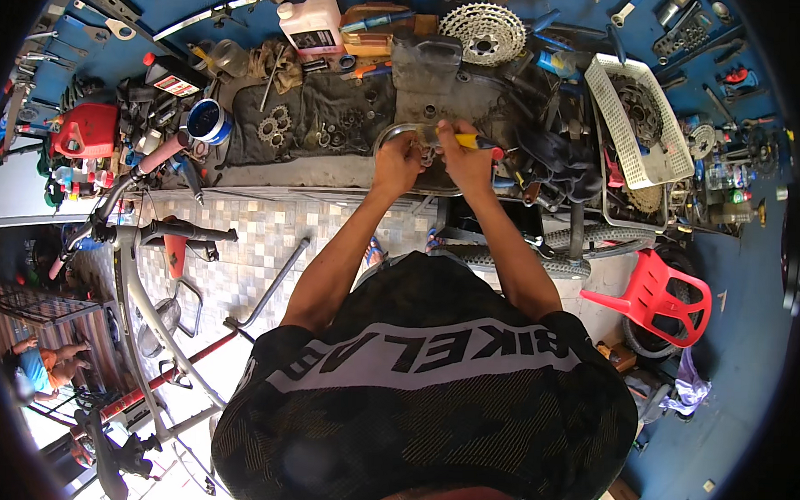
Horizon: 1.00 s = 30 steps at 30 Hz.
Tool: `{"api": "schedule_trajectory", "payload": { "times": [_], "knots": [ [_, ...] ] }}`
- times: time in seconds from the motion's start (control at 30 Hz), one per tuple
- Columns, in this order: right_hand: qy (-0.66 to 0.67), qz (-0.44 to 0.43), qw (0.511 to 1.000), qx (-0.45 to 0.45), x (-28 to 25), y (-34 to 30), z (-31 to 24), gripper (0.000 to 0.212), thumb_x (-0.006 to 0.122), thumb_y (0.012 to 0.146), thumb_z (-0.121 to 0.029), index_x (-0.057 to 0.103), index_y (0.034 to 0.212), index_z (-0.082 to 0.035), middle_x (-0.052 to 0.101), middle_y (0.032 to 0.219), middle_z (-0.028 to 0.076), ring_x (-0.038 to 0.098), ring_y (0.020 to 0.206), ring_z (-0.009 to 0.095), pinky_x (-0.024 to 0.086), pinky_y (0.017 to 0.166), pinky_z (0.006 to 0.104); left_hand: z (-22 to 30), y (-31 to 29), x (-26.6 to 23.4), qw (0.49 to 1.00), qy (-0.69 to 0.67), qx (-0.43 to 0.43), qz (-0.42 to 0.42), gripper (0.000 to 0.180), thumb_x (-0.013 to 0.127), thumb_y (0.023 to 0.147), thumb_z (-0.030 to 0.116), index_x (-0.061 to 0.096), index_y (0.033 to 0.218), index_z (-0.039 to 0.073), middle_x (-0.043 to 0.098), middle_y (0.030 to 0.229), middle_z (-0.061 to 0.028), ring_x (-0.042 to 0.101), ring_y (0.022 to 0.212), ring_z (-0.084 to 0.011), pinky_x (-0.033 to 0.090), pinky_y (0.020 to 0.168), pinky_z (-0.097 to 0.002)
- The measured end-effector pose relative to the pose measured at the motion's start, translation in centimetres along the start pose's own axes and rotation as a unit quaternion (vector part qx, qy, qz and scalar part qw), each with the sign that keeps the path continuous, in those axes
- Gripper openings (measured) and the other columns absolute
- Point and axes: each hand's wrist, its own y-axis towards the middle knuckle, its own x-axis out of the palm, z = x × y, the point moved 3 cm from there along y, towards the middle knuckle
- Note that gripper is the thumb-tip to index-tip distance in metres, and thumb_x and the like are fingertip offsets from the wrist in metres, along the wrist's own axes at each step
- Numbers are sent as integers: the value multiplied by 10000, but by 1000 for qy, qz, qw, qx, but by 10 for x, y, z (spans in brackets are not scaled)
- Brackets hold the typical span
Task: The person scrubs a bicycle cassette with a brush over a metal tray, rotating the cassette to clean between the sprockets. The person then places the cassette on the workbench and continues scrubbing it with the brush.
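Note:
My left hand (398, 164) is closed at the near edge of the workbench, over the rim of a round metal dish or ring (390, 133). Any small part between its fingertips is too small to name. Beside it, my right hand (465, 164) grips a yellow-handled tool (468, 141) with a red end, which points right. That tool's working tip is hidden near my fingers, so its exact kind does not show. The two hands are close together. Left of them, chainrings (275, 127) and small metal parts lie on a dark cloth (245, 155).
A large cassette (482, 34), a pink-filled jug (311, 25) and a blue-lined tub (209, 122) stand farther back. To the right is a white plastic basket (682, 176). A bicycle frame (138, 298) stands at left, a red chair (623, 302) at right.

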Motion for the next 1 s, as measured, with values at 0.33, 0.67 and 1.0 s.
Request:
{"api": "schedule_trajectory", "payload": {
  "times": [0.33,0.67,1.0],
  "knots": [
    [28,4,999,43,-9,2,-4,324,732,1002,-331,720,925,-17,623,650,63,605,614,111,474,571,331,-20,3,2,997,-70,25,27,209,580,997,56,658,1134,-80,757,874,-240,797,762,-267,598,618,-377],
    [-94,-23,994,56,-40,12,47,358,712,994,-399,736,953,-44,708,664,77,751,638,182,555,608,335,-9,0,-9,989,-149,7,7,316,504,1051,9,596,1350,-42,760,1047,-158,783,872,-235,655,708,-343],
    [-266,-209,931,-137,-62,-26,31,359,749,971,-374,745,1184,-85,779,912,100,762,879,255,570,811,396,-21,6,-20,968,-229,-97,-39,297,535,1074,46,561,1366,-1,731,1135,-134,778,915,-246,666,731,-345]
  ]
}}
